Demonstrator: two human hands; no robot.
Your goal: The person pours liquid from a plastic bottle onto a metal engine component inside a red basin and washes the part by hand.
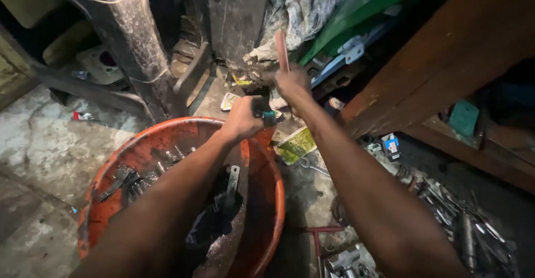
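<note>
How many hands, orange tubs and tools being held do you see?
Hands: 2 (left hand, right hand)
Orange tub: 1
Held things: 2 (dark part, reddish stick)
Total: 5

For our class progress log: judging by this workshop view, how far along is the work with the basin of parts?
Done: metal tools and parts already lie in the orange basin. In hand: the left hand grips a small dark part, and the right hand holds a reddish rod upright. Left: loose parts on the floor at right.
</note>
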